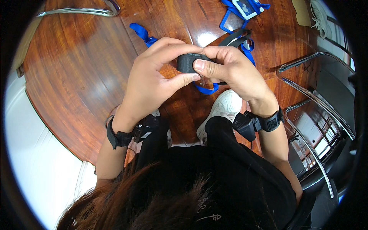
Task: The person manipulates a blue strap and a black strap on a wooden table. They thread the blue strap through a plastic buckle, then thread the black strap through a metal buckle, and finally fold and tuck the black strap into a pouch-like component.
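Both hands meet in front of me around a coiled black strap. My left hand has its fingers curled over the top and left of the coil, with the thumb below it. From the other side my right hand presses its thumb on the coil's front face, its fingers bent behind. A looped black band shows past the right hand; whether it joins the coil I cannot tell. Blue ribbon shows under the hands, and another blue ribbon end lies beyond the left hand.
A badge holder with blue lanyard lies at the far right on the glossy brown wooden floor. Metal-framed chairs stand to the right; another chrome leg is at upper left. Each wrist wears a black strapped device.
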### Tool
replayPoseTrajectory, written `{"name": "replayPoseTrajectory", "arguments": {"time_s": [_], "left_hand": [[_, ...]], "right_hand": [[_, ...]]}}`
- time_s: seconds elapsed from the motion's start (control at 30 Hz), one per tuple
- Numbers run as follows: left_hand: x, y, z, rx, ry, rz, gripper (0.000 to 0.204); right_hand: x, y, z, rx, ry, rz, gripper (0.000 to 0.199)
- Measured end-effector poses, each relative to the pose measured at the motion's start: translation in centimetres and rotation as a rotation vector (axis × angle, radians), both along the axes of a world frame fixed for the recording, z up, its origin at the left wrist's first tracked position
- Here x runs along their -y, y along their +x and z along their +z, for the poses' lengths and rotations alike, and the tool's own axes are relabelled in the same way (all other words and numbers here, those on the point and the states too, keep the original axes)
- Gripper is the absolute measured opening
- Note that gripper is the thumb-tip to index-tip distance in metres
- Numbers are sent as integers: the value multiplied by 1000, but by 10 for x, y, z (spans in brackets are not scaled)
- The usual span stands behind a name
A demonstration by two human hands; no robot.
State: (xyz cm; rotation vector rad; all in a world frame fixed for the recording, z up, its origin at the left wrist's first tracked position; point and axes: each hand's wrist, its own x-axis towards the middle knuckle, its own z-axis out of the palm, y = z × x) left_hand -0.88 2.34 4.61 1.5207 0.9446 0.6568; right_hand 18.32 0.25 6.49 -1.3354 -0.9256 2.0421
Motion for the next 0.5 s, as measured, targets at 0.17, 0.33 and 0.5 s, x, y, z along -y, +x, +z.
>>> {"name": "replayPoseTrajectory", "arguments": {"time_s": [0.17,0.33,0.5], "left_hand": [[-2,-3,1,-178,217,-85,33],[-1,-3,2,-287,309,-98,32],[3,-1,1,-321,357,-48,31]], "right_hand": [[-1,3,-7,186,-95,84,23],[4,-4,-7,445,136,97,26],[7,-14,2,735,426,139,24]]}}
